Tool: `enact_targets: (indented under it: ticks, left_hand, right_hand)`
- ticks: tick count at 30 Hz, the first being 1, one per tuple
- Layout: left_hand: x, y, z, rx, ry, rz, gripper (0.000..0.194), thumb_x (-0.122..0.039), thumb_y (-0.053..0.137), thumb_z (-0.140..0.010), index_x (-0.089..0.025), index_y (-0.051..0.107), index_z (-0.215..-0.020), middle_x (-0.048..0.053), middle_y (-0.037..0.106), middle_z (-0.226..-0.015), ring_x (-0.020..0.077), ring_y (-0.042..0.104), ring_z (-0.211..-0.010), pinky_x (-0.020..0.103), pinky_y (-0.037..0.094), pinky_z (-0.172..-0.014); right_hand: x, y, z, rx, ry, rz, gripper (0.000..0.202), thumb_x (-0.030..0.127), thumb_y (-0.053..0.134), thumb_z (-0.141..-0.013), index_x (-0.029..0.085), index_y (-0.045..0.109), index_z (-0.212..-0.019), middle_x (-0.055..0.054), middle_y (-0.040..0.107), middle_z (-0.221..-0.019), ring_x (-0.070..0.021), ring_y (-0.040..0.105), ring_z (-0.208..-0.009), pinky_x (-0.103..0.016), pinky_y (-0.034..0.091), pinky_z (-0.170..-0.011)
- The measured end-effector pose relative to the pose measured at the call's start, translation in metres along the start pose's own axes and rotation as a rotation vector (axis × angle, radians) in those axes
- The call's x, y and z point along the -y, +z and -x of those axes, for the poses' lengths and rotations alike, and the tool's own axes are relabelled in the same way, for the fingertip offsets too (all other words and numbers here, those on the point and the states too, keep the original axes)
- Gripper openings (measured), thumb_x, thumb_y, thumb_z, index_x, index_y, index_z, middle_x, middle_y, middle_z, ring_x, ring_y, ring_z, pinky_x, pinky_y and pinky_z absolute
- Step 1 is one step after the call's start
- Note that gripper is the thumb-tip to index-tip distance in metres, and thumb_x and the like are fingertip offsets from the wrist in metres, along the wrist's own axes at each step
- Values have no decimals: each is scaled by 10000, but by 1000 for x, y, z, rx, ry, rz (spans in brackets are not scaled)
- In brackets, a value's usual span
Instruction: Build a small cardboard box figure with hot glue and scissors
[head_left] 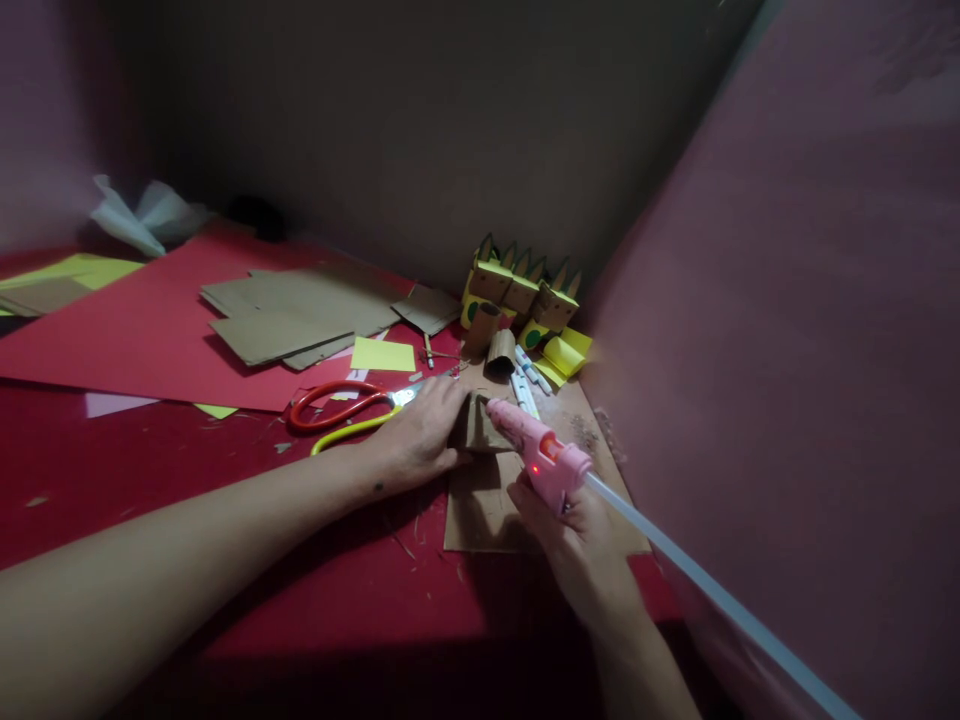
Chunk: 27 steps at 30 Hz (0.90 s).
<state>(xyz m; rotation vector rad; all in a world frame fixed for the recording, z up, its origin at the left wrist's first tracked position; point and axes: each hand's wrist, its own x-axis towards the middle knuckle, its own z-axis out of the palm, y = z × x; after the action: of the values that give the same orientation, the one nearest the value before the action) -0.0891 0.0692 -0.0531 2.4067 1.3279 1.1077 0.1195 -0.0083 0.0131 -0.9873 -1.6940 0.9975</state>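
Note:
My right hand (574, 535) is wrapped round a pink hot glue gun (551, 465), its small red light lit and a long glue stick (675, 550) sticking out of its back. The nozzle points left, at the edge of a small folded cardboard piece (484, 428). My left hand (427, 430) grips that piece from its left side, the fingertips partly hidden. Beneath both lies a flat cardboard sheet (480, 515). Close to my left wrist rest scissors (341, 400) with one red and one yellow handle, their blades partly behind my hand.
Cardboard pieces (300, 310) lie on red paper (142, 320) at the left. At the back stand decorated yellow-and-cardboard figures (517, 290), with cardboard tubes (500, 355), white markers (525, 390) and a yellow paper slip (382, 354) nearer. A wall (795, 350) closes off the right side.

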Motion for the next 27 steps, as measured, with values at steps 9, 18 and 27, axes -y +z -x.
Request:
enact_targets:
  ticks: [9, 18, 27]
  left_hand:
    - [-1, 0, 1, 9, 11, -12, 485, -303, 761, -775, -212, 495, -1171, 105, 581, -1175, 321, 538, -1093, 485, 461, -946]
    - [-2, -2, -1, 16, 24, -27, 473, -325, 759, -804, -191, 493, -1171, 120, 584, -1181, 329, 538, -1097, 477, 463, -937]
    - [-4, -3, -1, 14, 14, -44, 445, -301, 751, -801, -203, 479, -1140, 109, 577, -1149, 321, 531, -1081, 478, 475, -919]
  right_hand:
    - [2, 3, -6, 7, -21, 49, 545, 305, 679, -856, 332, 676, -1401, -35, 737, -1330, -345, 678, -1241, -515, 619, -1001]
    - [1, -1, 2, -6, 13, 4, 520, 292, 660, -908, 341, 660, -1426, -31, 721, -1352, -308, 721, -1111, -492, 630, -989]
    - [1, -1, 2, 62, 57, -9, 563, 389, 668, -943, 318, 592, -1496, -55, 656, -1453, -317, 575, -1394, -518, 443, -1207]
